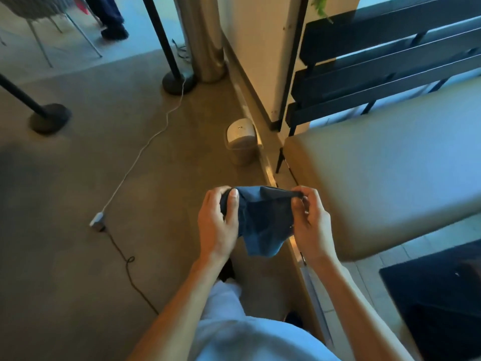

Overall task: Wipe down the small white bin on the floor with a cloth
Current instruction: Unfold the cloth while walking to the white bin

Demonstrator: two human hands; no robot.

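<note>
On the floor: a wide brown floor [78, 191] fills the left of the view, and a person stands on it looking down at both hands.
Bench: big padded bench seat [390, 178] on the right, tan cushion, with dark slats [377, 63] for a backrest above it.
Wall: a pale wall corner [255, 61] comes down between floor and bench, edged by a low strip along the floor.
Posts: two black posts on round bases, one [179, 79] near the wall, one [49, 118] at far left, well apart.
Cable: a white cable [145, 147] runs from the nearer post's base across the floor to a small white adapter [97, 222], and a dark cord [130, 277] trails on from there.
Bin: there it is, the small white bin [240, 140], lid on, upright on the floor, tucked against the wall strip just beside the bench end, ahead of the hands and well apart from them.
Cloth: a dark blue cloth [263, 225] hangs bunched between the two hands, lower edge drooping.
Left hand: left hand [217, 225] curled round the cloth's left side, thumb laid over the top.
Right hand: right hand [309, 222] pinching the cloth's upper right edge, fingers bent in on it.
</note>
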